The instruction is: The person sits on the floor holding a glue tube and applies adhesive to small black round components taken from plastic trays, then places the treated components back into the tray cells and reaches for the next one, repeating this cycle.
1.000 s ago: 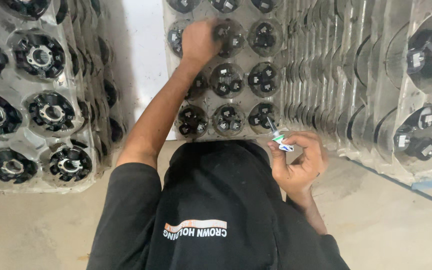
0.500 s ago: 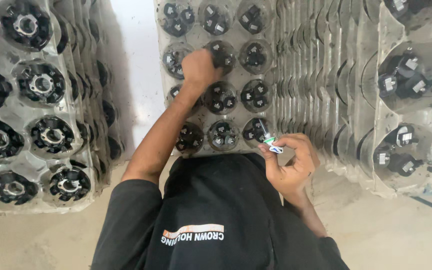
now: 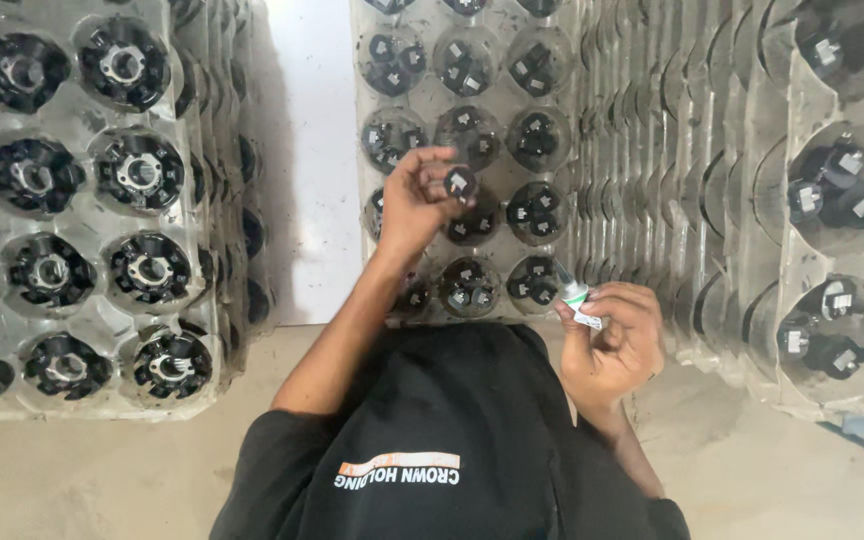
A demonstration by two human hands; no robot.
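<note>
Where it earlier pressed the tray [image 3: 552,150], left hand [image 3: 414,205] now lifts a black part [image 3: 460,182].

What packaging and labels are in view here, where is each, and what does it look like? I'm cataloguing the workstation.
Clear plastic tray, centre, with round pockets holding small black parts with pale tags.
Left tray stack, clear, holding larger black ring parts.
Right trays, clear, standing on edge.
Small tube, white and green, in the right hand.
Black part with a pale square tag, pinched in the left hand.
Shirt print, white and orange, on black fabric.
</note>
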